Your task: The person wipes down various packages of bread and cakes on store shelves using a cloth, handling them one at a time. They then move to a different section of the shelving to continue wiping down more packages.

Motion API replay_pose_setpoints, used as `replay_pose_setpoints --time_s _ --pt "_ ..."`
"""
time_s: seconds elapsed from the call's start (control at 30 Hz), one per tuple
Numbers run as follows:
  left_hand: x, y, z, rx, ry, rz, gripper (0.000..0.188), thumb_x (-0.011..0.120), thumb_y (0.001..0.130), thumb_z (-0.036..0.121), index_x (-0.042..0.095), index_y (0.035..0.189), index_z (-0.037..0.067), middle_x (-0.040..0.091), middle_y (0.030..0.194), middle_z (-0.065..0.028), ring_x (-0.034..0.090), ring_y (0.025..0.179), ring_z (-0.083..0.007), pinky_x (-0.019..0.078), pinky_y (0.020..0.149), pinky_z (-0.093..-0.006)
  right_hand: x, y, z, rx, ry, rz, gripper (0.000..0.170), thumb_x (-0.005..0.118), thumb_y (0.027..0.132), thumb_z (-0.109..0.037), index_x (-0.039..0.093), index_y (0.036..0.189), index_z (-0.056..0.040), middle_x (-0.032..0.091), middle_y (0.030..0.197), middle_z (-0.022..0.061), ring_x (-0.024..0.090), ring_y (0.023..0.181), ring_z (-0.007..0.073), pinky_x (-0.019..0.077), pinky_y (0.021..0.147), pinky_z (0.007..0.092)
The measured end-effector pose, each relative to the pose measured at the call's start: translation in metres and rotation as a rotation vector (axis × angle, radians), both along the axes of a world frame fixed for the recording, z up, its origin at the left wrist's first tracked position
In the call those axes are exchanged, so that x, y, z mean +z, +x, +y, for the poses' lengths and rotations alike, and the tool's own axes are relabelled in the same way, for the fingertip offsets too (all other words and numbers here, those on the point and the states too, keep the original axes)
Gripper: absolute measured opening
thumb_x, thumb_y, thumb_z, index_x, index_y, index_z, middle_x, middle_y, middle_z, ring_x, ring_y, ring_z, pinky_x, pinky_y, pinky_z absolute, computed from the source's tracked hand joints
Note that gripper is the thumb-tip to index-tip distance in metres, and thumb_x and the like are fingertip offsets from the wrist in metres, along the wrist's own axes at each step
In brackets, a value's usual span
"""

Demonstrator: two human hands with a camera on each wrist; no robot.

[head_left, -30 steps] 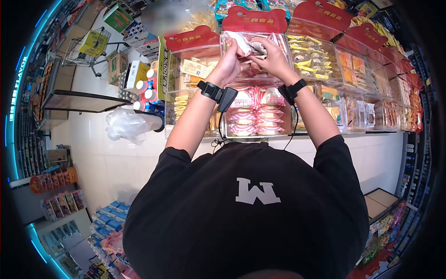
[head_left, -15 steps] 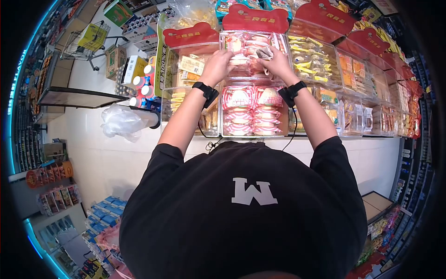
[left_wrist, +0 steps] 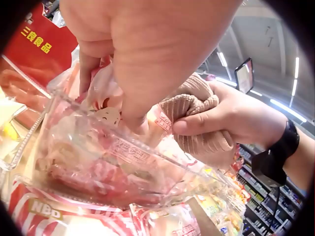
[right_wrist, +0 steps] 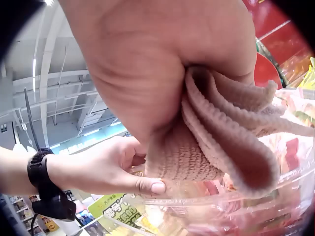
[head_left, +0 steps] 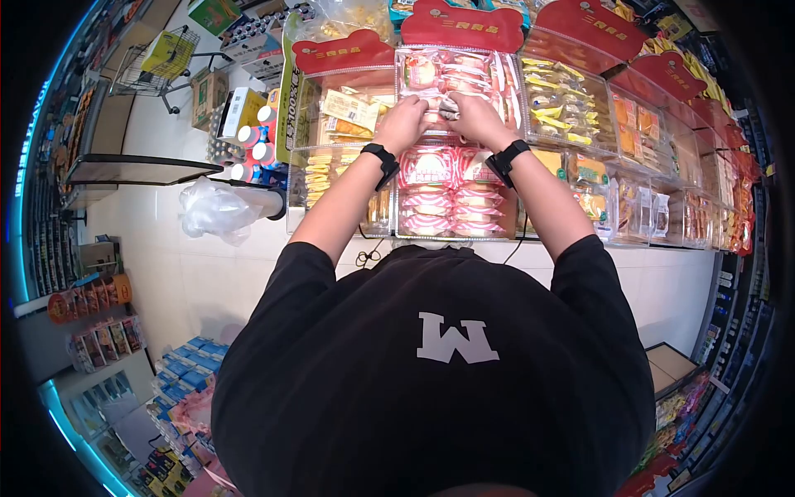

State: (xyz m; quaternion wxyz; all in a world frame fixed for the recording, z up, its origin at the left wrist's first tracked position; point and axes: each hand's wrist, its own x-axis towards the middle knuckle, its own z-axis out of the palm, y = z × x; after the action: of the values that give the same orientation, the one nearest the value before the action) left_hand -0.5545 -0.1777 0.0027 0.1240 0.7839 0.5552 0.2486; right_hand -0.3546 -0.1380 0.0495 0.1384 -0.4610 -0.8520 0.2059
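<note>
Both hands are at a clear plastic bin [left_wrist: 74, 103] filled with pink-and-white wrapped snacks. My left hand [head_left: 403, 123] reaches over its front edge, thumb and fingers about a wrapped snack [left_wrist: 107, 114] with a small cartoon face. In the right wrist view the left thumb lies along the rim. My right hand [head_left: 480, 120] grips a folded, ribbed beige-pink cloth [right_wrist: 236, 147], whose loose folds hang out over the bin edge. The right fingertips are hidden behind the hand and cloth. Each wrist wears a black camera strap.
Below is a bin of stacked round red-and-white packs [head_left: 426, 171]. Bins of yellow packets [head_left: 559, 99] stand to the right, with red header signs [head_left: 464, 29] behind. Left are bottles [head_left: 263, 153], a plastic bag [head_left: 219, 211] and a shopping cart [head_left: 161, 70].
The hands were together over the bin with the cloth and a white item, then parted, the left without the white item. Now they are close together again, lower, near the front edge.
</note>
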Motion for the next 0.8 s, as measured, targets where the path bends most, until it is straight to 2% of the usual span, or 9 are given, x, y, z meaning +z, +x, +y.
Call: replay_pose_setpoints --time_s 0.1,0.13,0.37,0.57,0.63,0.67,0.7,0.77,0.8 --pt "0.009 -0.006 -0.006 0.033 0.083 0.282 0.023 0.070 0.083 0.030 0.069 0.092 0.008 0.063 0.100 -0.0092 0.057 0.105 -0.0289 0.0397 0.094 -0.0533 -0.024 -0.011 0.007 -0.017 0.009 0.045 0.041 0.078 0.075 -0.025 0.064 0.108 -0.0042 0.069 0.094 0.0220 0.066 0.091 0.0384 0.0527 0.078 0.0472" --pt "0.002 -0.008 -0.003 0.064 0.011 0.247 0.022 0.068 0.084 0.034 0.075 0.095 0.015 0.063 0.107 -0.0054 0.053 0.112 -0.0247 0.0329 0.098 -0.0566 -0.030 -0.014 0.009 -0.014 -0.014 0.058 0.041 0.077 0.075 -0.023 0.064 0.108 -0.0039 0.068 0.093 0.0223 0.066 0.091 0.0392 0.0519 0.078 0.0472" --pt "-0.011 -0.017 0.002 0.046 -0.110 0.282 0.017 0.070 0.081 0.029 0.076 0.092 0.017 0.060 0.113 -0.0049 0.049 0.116 -0.0236 0.0380 0.092 -0.0492 -0.046 -0.023 0.015 -0.029 -0.167 0.047 0.039 0.078 0.074 -0.023 0.066 0.104 -0.0001 0.068 0.099 0.0234 0.065 0.094 0.0390 0.0516 0.082 0.0453" --pt "-0.003 -0.010 0.017 0.097 -0.112 0.353 0.015 0.073 0.076 0.023 0.075 0.088 0.013 0.064 0.103 -0.0071 0.053 0.112 -0.0263 0.0422 0.089 -0.0460 -0.043 -0.004 0.027 0.026 -0.137 0.217 0.040 0.076 0.074 -0.019 0.066 0.107 0.0010 0.070 0.099 0.0205 0.069 0.087 0.0347 0.0532 0.079 0.0430" --pt "0.006 -0.019 0.019 0.113 -0.095 0.144 0.021 0.072 0.078 0.023 0.071 0.086 0.003 0.067 0.094 -0.0162 0.060 0.098 -0.0342 0.0485 0.085 -0.0455 -0.032 -0.002 0.041 -0.148 -0.459 0.583 0.041 0.076 0.077 -0.018 0.063 0.111 -0.0001 0.071 0.100 0.0144 0.070 0.087 0.0259 0.0534 0.079 0.0384" --pt "0.011 -0.022 0.024 0.159 -0.047 0.077 0.025 0.071 0.079 0.024 0.070 0.091 0.001 0.066 0.092 -0.0186 0.061 0.094 -0.0371 0.0490 0.085 -0.0463 -0.029 -0.002 0.047 -0.123 -0.307 0.609 0.039 0.075 0.080 -0.015 0.061 0.113 -0.0013 0.070 0.096 0.0085 0.067 0.087 0.0173 0.0528 0.078 0.0336" --pt "0.015 -0.025 0.035 0.205 0.004 0.009 0.030 0.070 0.080 0.025 0.069 0.095 -0.001 0.065 0.090 -0.0210 0.062 0.089 -0.0400 0.0495 0.085 -0.0471 -0.027 -0.004 0.052 -0.124 -0.307 0.613 0.039 0.075 0.080 -0.015 0.061 0.113 -0.0013 0.070 0.096 0.0085 0.067 0.087 0.0173 0.0528 0.078 0.0336" --pt "0.007 -0.030 0.059 0.279 0.050 -0.087 0.034 0.069 0.081 0.026 0.067 0.101 -0.002 0.066 0.093 -0.0234 0.063 0.091 -0.0412 0.0495 0.086 -0.0476 -0.022 -0.012 0.068 -0.168 -0.625 0.782 0.037 0.074 0.082 -0.013 0.060 0.115 -0.0020 0.069 0.096 0.0066 0.065 0.087 0.0140 0.0516 0.077 0.0304" --pt "0.001 -0.032 0.070 0.354 0.091 -0.188 0.038 0.068 0.083 0.026 0.065 0.107 -0.003 0.067 0.096 -0.0259 0.064 0.093 -0.0423 0.0496 0.086 -0.0482 -0.030 -0.018 0.076 -0.183 -0.554 0.751 0.035 0.073 0.083 -0.013 0.061 0.114 -0.0024 0.069 0.098 0.0059 0.065 0.085 0.0132 0.0523 0.074 0.0316"
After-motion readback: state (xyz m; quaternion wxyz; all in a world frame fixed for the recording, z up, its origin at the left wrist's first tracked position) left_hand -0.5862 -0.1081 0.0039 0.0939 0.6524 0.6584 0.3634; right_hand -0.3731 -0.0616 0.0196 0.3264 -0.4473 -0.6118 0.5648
